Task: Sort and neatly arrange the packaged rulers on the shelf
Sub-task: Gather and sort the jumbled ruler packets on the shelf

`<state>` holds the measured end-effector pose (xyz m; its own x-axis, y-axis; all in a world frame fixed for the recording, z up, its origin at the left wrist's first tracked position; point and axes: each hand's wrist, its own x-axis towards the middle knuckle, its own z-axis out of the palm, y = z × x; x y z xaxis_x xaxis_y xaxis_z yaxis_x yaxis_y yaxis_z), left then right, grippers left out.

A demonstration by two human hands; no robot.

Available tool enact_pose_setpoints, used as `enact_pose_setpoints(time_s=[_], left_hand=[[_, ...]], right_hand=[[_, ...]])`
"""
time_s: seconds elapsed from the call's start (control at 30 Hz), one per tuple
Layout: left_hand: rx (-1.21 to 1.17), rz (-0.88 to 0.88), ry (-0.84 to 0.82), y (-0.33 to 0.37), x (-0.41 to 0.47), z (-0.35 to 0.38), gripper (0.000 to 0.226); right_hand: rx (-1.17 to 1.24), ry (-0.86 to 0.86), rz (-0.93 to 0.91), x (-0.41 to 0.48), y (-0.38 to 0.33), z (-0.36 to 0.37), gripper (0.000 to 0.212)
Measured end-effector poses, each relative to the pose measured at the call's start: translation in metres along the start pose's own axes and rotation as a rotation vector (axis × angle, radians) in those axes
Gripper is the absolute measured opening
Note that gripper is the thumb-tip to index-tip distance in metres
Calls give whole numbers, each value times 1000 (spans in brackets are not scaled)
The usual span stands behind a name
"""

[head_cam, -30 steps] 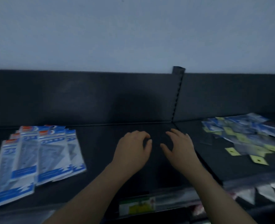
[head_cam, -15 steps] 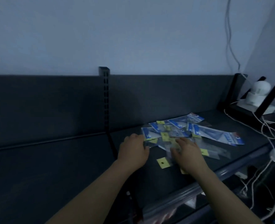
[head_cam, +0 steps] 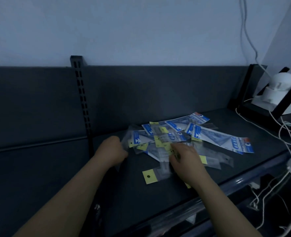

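Blue-and-clear plastic: ruler pile [head_cam: 167,137], unsorted, packs crossed at all angles, lay on rt bay of shelf [head_cam: 141,199], just rt of slotted post [head_cam: 80,100]. Head view, only one avail.

Item 1, L hand [head_cam: 113,149]: at pile's L edge, back of hand to cam, fingers curled under and hidden. It was touching or just beside a clear pack's edge; blurred. Hold: couldn't tell.

Item 2, R hand [head_cam: 186,159]: on pile's near side, fingers [head_cam: 176,147] bent down onto clear packs. Pinch vs. press: couldn't tell, blur.

Item 3, tabbed pack [head_cam: 163,171]: at pile's near edge, between the hands. Yellow tab end pointed L, clear body ran rt under R hand, so long axis approx L-to-rt as far as seen. R hand was nearer; prob. the easiest first pull.

Item 4, long blue pack [head_cam: 221,139]: far rt of pile, long axis L-to-rt, slanting toward shelf front. Lay beyond R fingers, well apart from L hand.

Misc: white device [head_cam: 281,86] and cables [head_cam: 286,134] at rt end of shelf, near pile's rt end. Snag risk if packs were swept rt.
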<state>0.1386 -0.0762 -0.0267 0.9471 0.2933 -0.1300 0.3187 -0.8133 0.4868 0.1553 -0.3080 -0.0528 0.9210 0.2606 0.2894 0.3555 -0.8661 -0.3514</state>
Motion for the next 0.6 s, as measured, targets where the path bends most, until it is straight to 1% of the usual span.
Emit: enact_pose_setpoints(time_s=[0.03, 0.13, 0.2, 0.27, 0.33, 0.37, 0.4, 0.47, 0.5, 0.53, 0.6], left_hand=[[-48, 13, 4, -1, 0, 1, 19], [-254, 78, 67, 4, -6, 1, 29], [-365, 123, 120, 13, -11, 2, 26], [-397, 135, 95, 21, -16, 9, 22], [-351, 127, 44, 29, -21, 19, 20], [-314, 123, 33, 34, -23, 22, 26], [-269, 112, 21, 40, -24, 23, 40], [-131, 95, -3, 52, -26, 25, 77], [-45, 93, -11, 58, -27, 27, 91], [24, 95, -16, 62, -27, 29, 98], [72, 96, -42, 67, -25, 31, 98]], right_hand=[[29, 17, 13, -1, -1, -1, 36], [124, 32, 69, -3, -4, -5, 47], [142, 45, 61, -4, -5, -5, 48], [183, 17, 26, -6, -7, -5, 42], [298, -21, 6, -8, -7, -7, 38], [334, -14, 26, -8, -6, -10, 38], [346, 19, 62, -8, -2, -14, 39], [307, 95, 148, -8, 9, -23, 39], [285, 111, 176, -9, 14, -27, 38], [273, 107, 179, -11, 17, -29, 33], [199, 54, 132, -14, 20, -30, 16]])
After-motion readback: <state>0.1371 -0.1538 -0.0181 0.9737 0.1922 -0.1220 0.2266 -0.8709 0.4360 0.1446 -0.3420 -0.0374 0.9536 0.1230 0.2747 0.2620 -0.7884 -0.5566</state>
